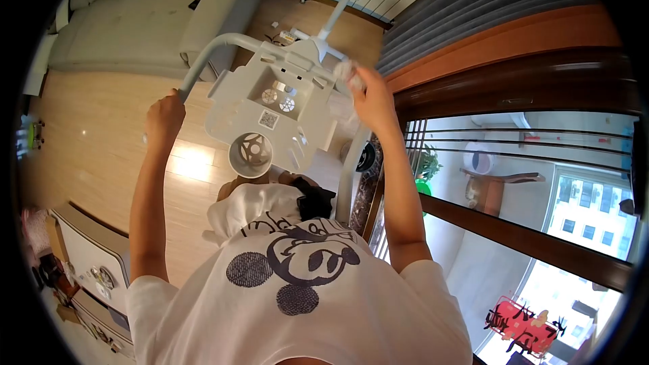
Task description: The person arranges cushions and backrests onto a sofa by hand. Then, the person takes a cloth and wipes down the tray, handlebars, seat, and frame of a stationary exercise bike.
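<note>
Our left grip (165, 118) is closed round the smooth, pale left bar (209, 55), fingers wrapped near its tip. Our right grip (374, 98) is pinched on a soft, crumpled, whitish wad (348, 76); whether this is cloth or paper we cannot tell. The wad is at the tray's right upper side, though we cannot tell if it touches.

The tray (233, 111), of pale, plastic-looking stuff with rounded edges, sits before us, between our hands and above the floor (101, 118). We count two bars, one bending on each side; the right bar (355, 162) runs down under our right forearm.

The tray has two main hollows. One is a squarish recess (302, 98) holding two round, spoked grilles (287, 105); the other is a round holder (233, 160) with a cut-out pattern in its base. Between them we see one square code (268, 119). Behind stands one post (329, 19) with a flared top. Past the window frame (514, 236), one green pot (423, 187) holds a leafy plant (427, 162).
</note>
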Tool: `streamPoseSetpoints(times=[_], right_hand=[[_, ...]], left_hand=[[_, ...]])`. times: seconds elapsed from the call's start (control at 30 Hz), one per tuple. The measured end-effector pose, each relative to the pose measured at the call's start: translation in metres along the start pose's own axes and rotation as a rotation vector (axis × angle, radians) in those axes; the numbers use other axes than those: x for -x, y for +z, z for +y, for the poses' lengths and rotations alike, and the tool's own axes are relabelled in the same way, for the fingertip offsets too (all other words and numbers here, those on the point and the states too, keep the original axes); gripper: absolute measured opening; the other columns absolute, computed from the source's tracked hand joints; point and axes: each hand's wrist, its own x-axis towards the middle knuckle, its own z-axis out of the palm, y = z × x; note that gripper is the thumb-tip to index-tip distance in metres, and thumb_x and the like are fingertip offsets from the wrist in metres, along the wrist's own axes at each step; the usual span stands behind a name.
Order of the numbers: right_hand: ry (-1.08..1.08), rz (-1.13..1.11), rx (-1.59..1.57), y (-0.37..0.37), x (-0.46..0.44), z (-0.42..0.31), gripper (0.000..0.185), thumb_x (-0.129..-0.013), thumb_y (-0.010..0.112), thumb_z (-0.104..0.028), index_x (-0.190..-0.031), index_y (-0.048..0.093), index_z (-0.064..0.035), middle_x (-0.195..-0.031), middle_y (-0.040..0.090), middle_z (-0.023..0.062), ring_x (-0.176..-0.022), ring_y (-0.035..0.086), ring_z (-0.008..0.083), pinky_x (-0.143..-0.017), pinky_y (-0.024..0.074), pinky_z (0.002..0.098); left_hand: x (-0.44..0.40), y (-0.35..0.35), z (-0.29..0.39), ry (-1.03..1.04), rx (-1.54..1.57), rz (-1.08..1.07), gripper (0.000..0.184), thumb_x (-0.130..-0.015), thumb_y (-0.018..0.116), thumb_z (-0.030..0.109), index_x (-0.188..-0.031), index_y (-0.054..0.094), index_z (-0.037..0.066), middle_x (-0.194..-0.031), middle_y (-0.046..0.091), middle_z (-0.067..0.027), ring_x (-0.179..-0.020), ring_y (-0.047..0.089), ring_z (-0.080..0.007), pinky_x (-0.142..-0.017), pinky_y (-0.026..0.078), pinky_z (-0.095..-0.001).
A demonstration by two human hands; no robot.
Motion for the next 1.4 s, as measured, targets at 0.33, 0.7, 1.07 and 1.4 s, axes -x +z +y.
streamPoseSetpoints(times=[0.33, 0.7, 1.07, 1.4], right_hand=[[0.217, -0.478, 0.147, 0.014, -0.047, 0.017, 0.027, -0.085, 0.066, -0.006, -0.112, 0.067, -0.0042, -0.105, 0.067, 0.0159, -0.089, 0.063, 0.0382, -0.083, 0.0517, 0.0423], [-0.366, -0.108, -0.149, 0.138, -0.101, 0.005, 0.016, -0.085, 0.065, -0.008, -0.101, 0.068, -0.0025, -0.108, 0.067, 0.0162, -0.101, 0.06, 0.0335, -0.091, 0.0458, 0.0421], [-0.392, -0.241, -0.191, 0.135, -0.108, 0.047, 0.028, -0.093, 0.063, -0.026, -0.106, 0.066, -0.0012, -0.103, 0.068, 0.0169, -0.108, 0.063, 0.0302, -0.09, 0.0477, 0.0393], [0.049, -0.576, -0.135, 0.128, -0.129, -0.033, 0.033, -0.093, 0.064, -0.032, -0.111, 0.066, -0.0036, -0.107, 0.069, 0.0162, -0.1, 0.067, 0.0277, -0.081, 0.0497, 0.0367]], left_hand=[[0.006, -0.015, 0.006, -0.049, 0.043, -0.001, 0.012, -0.092, 0.052, 0.011, -0.086, 0.059, 0.003, -0.076, 0.07, -0.0187, -0.072, 0.07, -0.0375, -0.063, 0.056, -0.0475], [-0.002, 0.008, 0.0, -0.083, 0.052, -0.027, 0.013, -0.093, 0.053, 0.015, -0.093, 0.06, 0.004, -0.077, 0.07, -0.0176, -0.072, 0.07, -0.0369, -0.063, 0.057, -0.0483], [0.002, -0.001, 0.005, -0.131, 0.059, -0.005, 0.01, -0.092, 0.054, 0.011, -0.087, 0.06, 0.005, -0.078, 0.071, -0.0168, -0.072, 0.071, -0.0337, -0.063, 0.057, -0.0422], [0.002, 0.0, 0.006, -0.101, 0.035, 0.026, 0.01, -0.091, 0.054, 0.009, -0.085, 0.06, 0.004, -0.074, 0.07, -0.0167, -0.07, 0.071, -0.0335, -0.062, 0.057, -0.0415]])
